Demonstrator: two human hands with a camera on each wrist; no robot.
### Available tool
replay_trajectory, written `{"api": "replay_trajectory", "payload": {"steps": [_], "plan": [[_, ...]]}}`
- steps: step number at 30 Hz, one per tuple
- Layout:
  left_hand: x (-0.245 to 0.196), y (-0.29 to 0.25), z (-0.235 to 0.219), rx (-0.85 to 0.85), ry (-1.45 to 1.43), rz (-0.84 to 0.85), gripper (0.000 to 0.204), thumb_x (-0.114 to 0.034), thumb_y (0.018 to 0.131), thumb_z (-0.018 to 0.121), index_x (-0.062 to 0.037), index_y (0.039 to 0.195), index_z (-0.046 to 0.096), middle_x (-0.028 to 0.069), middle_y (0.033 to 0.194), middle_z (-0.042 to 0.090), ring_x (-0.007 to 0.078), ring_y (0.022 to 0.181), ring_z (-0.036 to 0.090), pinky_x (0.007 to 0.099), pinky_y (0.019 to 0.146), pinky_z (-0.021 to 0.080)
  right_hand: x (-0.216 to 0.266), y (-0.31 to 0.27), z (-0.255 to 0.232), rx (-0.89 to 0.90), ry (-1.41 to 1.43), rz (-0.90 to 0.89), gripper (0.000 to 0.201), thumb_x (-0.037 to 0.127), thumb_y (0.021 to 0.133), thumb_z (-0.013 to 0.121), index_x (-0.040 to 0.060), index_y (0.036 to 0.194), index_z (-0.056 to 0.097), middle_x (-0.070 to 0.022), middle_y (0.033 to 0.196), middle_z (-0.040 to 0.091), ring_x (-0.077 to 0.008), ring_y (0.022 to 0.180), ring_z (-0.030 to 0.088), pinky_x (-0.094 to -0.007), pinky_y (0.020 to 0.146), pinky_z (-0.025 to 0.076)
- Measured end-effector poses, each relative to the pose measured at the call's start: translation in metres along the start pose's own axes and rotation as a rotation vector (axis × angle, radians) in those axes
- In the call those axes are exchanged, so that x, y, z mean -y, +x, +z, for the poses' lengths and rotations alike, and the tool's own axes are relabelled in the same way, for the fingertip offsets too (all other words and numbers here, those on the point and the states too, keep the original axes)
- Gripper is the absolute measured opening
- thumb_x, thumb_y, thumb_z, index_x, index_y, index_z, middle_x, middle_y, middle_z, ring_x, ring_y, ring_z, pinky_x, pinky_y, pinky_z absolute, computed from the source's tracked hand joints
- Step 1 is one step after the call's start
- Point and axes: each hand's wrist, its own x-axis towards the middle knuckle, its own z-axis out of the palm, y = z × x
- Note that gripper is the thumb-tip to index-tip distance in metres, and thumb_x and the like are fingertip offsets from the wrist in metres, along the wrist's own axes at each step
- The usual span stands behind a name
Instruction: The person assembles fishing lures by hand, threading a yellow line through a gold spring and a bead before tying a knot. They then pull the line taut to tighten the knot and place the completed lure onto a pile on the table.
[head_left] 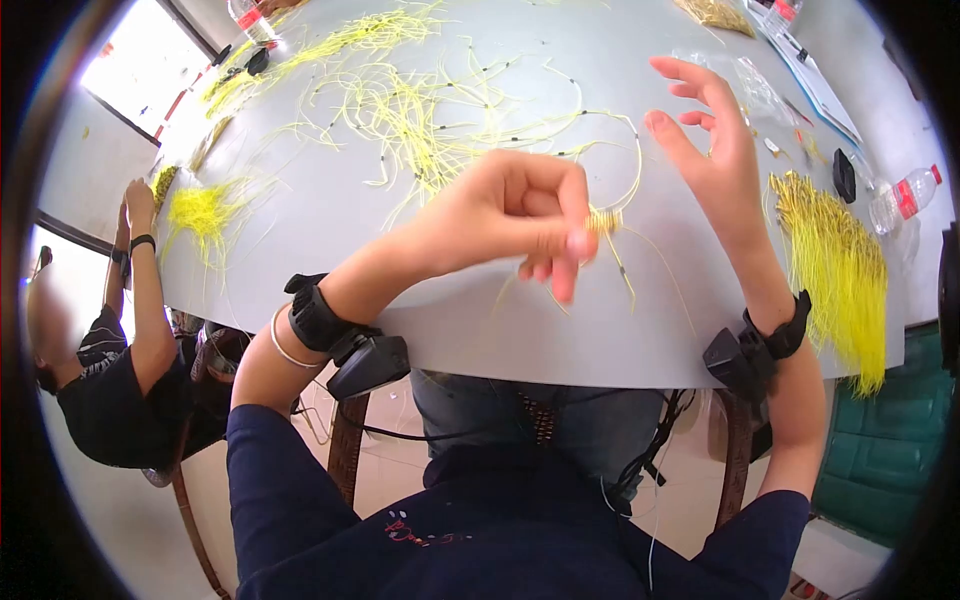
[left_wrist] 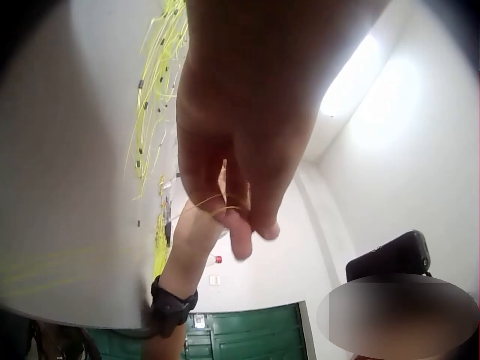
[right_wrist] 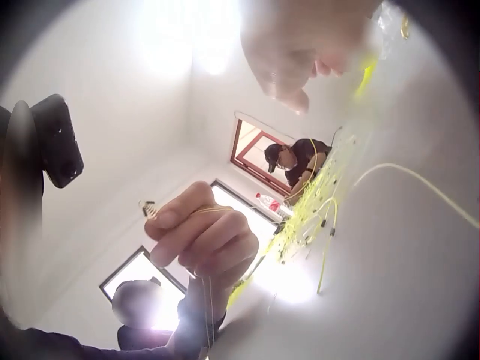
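Observation:
My left hand (head_left: 505,215) pinches a thin yellow cord between thumb and fingers, above the table's near side. A small gold coil (head_left: 603,221) on the cord sticks out past the fingertips; the right wrist view also shows this coil (right_wrist: 148,210). Thin strands (left_wrist: 217,201) run across the fingers in the left wrist view. Loose cord ends hang below the hand. My right hand (head_left: 718,150) is raised to the right, apart from the left, its fingers spread and loosely bent with nothing seen between them.
Loose yellow cords with dark beads (head_left: 425,125) spread over the grey table (head_left: 480,345). A yellow-and-gold tassel bundle (head_left: 830,275) lies at the right edge, near a bottle (head_left: 905,198), a black object (head_left: 843,176) and a clipboard (head_left: 815,80). Another person (head_left: 115,370) sits at left.

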Motion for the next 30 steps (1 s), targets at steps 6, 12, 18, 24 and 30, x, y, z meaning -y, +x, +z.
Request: {"api": "replay_trajectory", "payload": {"steps": [6, 12, 18, 24, 30], "plan": [[0.005, 0.005, -0.006, -0.16, 0.038, 0.044, 0.025, -0.026, 0.088, 0.059, -0.0057, 0.075, 0.054, 0.0027, 0.057, 0.057, 0.0061, 0.049, 0.047, 0.0198, 0.048, 0.037, 0.017, -0.006, 0.004, 0.423, 0.45, -0.168, 0.018, 0.012, 0.081, 0.064, 0.0064, 0.097, 0.065, -0.0052, 0.099, 0.061, -0.0143, 0.095, 0.053, -0.0276, 0.079, 0.04], [0.004, 0.006, 0.002, -0.174, 0.094, -0.048, 0.027, -0.03, 0.088, 0.057, -0.0054, 0.078, 0.056, 0.0015, 0.056, 0.056, 0.0052, 0.049, 0.047, 0.0193, 0.049, 0.037, 0.021, -0.017, 0.014, 0.525, 0.805, 0.037, 0.011, 0.009, 0.083, 0.062, 0.0034, 0.093, 0.063, -0.0046, 0.095, 0.06, -0.0105, 0.091, 0.054, -0.0234, 0.078, 0.041], [0.006, 0.008, -0.002, -0.185, 0.106, -0.036, 0.029, -0.032, 0.093, 0.049, -0.0066, 0.079, 0.053, -0.0002, 0.06, 0.053, 0.0048, 0.053, 0.046, 0.0187, 0.051, 0.038, 0.025, -0.007, -0.003, 0.356, 0.639, 0.236, 0.011, 0.011, 0.086, 0.058, 0.0029, 0.094, 0.058, -0.0014, 0.09, 0.058, -0.0067, 0.085, 0.051, -0.0219, 0.076, 0.041], [0.006, 0.006, -0.001, -0.252, 0.147, -0.021, 0.028, -0.028, 0.094, 0.048, -0.0055, 0.08, 0.056, -0.0014, 0.062, 0.053, 0.0039, 0.057, 0.047, 0.0183, 0.053, 0.038, 0.014, 0.006, -0.012, 0.191, 0.687, 0.309, 0.01, 0.013, 0.087, 0.056, 0.0045, 0.092, 0.059, 0.001, 0.083, 0.056, -0.0047, 0.073, 0.045, -0.0189, 0.064, 0.036], [0.006, 0.004, 0.001, -0.097, 0.218, -0.012, 0.028, -0.028, 0.093, 0.05, -0.0045, 0.079, 0.059, -0.002, 0.064, 0.055, 0.0028, 0.057, 0.048, 0.0181, 0.052, 0.038, 0.005, 0.024, -0.04, 0.003, 0.698, 0.275, 0.012, 0.014, 0.088, 0.055, 0.0046, 0.094, 0.059, 0.0013, 0.082, 0.055, -0.004, 0.071, 0.044, -0.0189, 0.066, 0.036]]}}
